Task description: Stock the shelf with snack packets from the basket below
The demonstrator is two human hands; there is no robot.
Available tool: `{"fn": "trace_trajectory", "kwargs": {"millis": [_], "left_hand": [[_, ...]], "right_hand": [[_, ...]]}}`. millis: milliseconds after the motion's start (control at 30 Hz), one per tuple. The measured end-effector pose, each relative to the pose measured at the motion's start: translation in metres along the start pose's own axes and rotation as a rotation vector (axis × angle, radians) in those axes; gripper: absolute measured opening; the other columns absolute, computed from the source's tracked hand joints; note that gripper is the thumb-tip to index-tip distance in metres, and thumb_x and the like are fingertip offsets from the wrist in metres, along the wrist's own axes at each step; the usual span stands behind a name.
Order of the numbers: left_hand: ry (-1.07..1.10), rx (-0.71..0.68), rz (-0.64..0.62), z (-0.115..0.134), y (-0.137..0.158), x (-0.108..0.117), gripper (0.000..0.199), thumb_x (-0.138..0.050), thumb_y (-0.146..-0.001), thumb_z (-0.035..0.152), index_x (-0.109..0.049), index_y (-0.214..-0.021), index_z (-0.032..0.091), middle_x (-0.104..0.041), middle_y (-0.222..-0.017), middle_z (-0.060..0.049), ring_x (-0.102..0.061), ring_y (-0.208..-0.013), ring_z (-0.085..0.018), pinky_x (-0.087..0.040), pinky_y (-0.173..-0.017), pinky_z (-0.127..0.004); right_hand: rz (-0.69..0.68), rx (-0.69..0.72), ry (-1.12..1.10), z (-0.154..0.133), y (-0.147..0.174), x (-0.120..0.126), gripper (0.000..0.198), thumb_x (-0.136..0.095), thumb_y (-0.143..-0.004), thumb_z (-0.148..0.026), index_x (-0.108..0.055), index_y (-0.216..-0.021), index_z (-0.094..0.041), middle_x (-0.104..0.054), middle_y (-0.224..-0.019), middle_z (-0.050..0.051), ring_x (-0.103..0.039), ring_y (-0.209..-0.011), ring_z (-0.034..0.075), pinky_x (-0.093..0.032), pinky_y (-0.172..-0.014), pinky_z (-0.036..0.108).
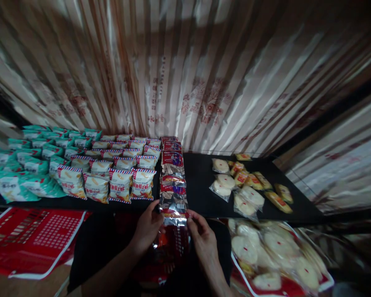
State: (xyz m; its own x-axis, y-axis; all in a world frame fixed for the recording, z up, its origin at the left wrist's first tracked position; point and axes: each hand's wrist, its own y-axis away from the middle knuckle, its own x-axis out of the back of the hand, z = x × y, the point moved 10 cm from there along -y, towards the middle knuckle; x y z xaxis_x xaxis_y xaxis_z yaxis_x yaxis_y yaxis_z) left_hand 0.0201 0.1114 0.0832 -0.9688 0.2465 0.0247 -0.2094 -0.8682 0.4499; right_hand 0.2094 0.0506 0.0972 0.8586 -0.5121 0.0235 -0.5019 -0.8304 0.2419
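A column of shiny dark red and silver snack packets (172, 165) runs down the black table, overlapping from the back to the front edge. My left hand (147, 226) pinches the left side of the nearest snack packet (173, 209). On its right side, my right hand (200, 233) grips the same packet between thumb and fingers. This packet lies at the column's front end, its silver lower end over the table edge. Whether it is joined to the packet behind it, I cannot tell. Left of the column stand rows of white snack bags (142, 184) with red lettering.
Teal snack bags (34, 165) fill the far left of the black table (198, 181). Round white wrapped crackers (225, 181) and yellow packets (278, 201) lie to the right. Below are a red bag (43, 235) and a heap of wrapped crackers (275, 247). A curtain (179, 74) hangs behind.
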Motion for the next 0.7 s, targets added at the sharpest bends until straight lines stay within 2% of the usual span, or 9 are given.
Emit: {"fn": "trace_trajectory", "kwargs": {"millis": [200,300,400,467,567,633,700], "left_hand": [[-0.050,-0.069,0.006,-0.001,-0.002,0.004,0.062,-0.056,-0.079,0.040,-0.041,-0.133,0.013,-0.061,-0.065,0.002,-0.061,-0.054,-0.014,-0.044,-0.052,-0.023],[-0.035,-0.051,0.009,-0.004,0.001,0.005,0.062,-0.054,-0.080,0.045,-0.042,-0.133,0.015,-0.063,-0.070,0.000,-0.062,-0.059,-0.016,-0.045,-0.055,-0.024],[0.025,-0.034,0.028,-0.010,0.007,0.009,0.065,-0.055,-0.077,0.048,-0.042,-0.131,0.014,-0.065,-0.074,-0.002,-0.063,-0.063,-0.018,-0.046,-0.056,-0.026],[0.063,-0.040,0.079,-0.015,0.012,0.016,0.059,-0.055,-0.075,0.048,-0.049,-0.121,0.012,-0.065,-0.072,-0.003,-0.063,-0.063,-0.018,-0.046,-0.054,-0.026],[0.056,-0.048,0.141,-0.030,0.018,0.027,0.029,-0.057,-0.073,0.038,-0.062,-0.091,0.015,-0.064,-0.067,-0.001,-0.060,-0.061,-0.016,-0.043,-0.052,-0.023],[0.045,0.044,0.131,-0.055,0.018,0.030,0.015,-0.060,-0.071,0.030,-0.064,-0.075,0.016,-0.062,-0.062,0.000,-0.057,-0.057,-0.014,-0.041,-0.050,-0.021],[0.057,0.187,0.121,-0.088,0.018,0.034,0.010,-0.063,-0.070,0.026,-0.063,-0.068,0.017,-0.060,-0.057,0.002,-0.055,-0.053,-0.013,-0.039,-0.048,-0.021]], "right_hand": [[0.008,-0.013,0.002,0.000,0.000,0.003,0.045,-0.070,-0.063,-0.051,-0.070,-0.094,-0.020,-0.070,-0.101,0.008,-0.062,-0.094,0.027,-0.048,-0.080,0.036],[0.083,-0.022,-0.007,0.002,0.004,0.013,0.052,-0.071,-0.064,-0.051,-0.065,-0.106,-0.021,-0.069,-0.102,0.005,-0.061,-0.093,0.024,-0.048,-0.077,0.031],[0.177,-0.045,-0.035,0.012,0.013,0.023,0.058,-0.070,-0.066,-0.053,-0.059,-0.114,-0.022,-0.068,-0.091,0.002,-0.060,-0.077,0.018,-0.047,-0.067,0.026],[0.195,-0.091,-0.055,0.027,0.021,0.024,0.057,-0.067,-0.068,-0.056,-0.058,-0.113,-0.022,-0.065,-0.077,-0.001,-0.057,-0.064,0.015,-0.045,-0.058,0.025],[0.122,-0.181,-0.090,0.056,0.031,0.011,0.053,-0.068,-0.066,-0.057,-0.060,-0.104,-0.022,-0.062,-0.067,-0.003,-0.054,-0.056,0.014,-0.043,-0.053,0.024],[0.014,-0.230,-0.112,0.076,0.034,-0.006,0.050,-0.073,-0.061,-0.054,-0.063,-0.097,-0.022,-0.064,-0.072,-0.001,-0.056,-0.059,0.015,-0.045,-0.055,0.025],[-0.073,-0.254,-0.108,0.093,0.033,-0.021,0.047,-0.076,-0.057,-0.050,-0.065,-0.092,-0.021,-0.067,-0.076,0.000,-0.059,-0.064,0.017,-0.048,-0.059,0.027]]}}
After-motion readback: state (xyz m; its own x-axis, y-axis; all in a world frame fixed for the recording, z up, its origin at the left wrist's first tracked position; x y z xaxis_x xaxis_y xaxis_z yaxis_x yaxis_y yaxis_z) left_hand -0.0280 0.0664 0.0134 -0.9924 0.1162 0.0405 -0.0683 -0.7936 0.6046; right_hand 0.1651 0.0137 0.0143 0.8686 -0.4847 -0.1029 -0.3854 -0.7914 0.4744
